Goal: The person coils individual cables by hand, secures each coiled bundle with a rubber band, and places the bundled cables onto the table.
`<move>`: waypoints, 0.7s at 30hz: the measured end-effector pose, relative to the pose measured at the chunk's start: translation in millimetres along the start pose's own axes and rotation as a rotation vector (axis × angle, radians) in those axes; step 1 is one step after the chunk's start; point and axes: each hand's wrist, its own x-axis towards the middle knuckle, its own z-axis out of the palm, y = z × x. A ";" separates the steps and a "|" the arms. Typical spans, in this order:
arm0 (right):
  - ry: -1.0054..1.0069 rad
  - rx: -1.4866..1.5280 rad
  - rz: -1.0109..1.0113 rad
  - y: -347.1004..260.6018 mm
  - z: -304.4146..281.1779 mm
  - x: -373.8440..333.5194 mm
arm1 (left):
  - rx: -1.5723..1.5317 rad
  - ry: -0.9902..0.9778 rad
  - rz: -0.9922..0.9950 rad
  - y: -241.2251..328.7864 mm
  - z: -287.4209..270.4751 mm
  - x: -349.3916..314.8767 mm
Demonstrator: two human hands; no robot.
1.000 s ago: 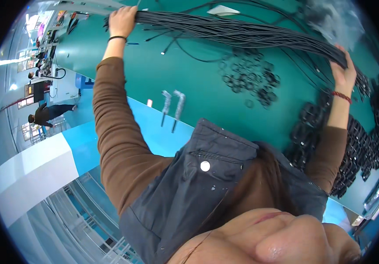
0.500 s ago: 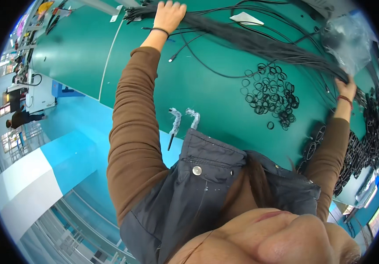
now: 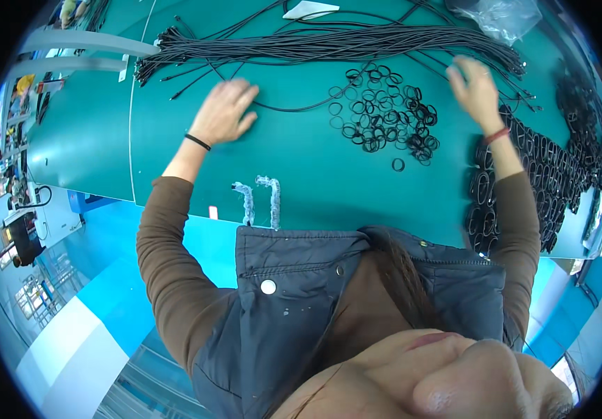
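A long bundle of thin black cables [image 3: 329,45] lies loose across the far side of the green table, with small connectors at its ends. My left hand [image 3: 225,112] is just nearer than the bundle's left part, empty, thumb and fingers apart. Empty too, my right hand [image 3: 475,94] is raised near the bundle's right end, its fingers spread. Between the hands, a scatter of small black rings [image 3: 385,112] covers part of the table. One stray cable [image 3: 294,109] curves from near my left hand toward the rings.
Rows of coiled black cables [image 3: 531,160] fill the right side beside my forearm. A clear plastic bag [image 3: 500,17] and a white paper piece [image 3: 310,10] lie at the back. Two wrapped hooks [image 3: 274,199] stand at the near edge. Grey metal bars [image 3: 81,43] reach in from the left.
Both hands have let go of the cable bundle, which they held stretched between them, and have come back toward me. The bundle now rests on the table.
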 end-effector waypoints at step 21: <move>-0.210 -0.440 -0.176 85.5 72.1 56.3 | 0.945 0.010 -0.311 -112.6 -81.6 -20.9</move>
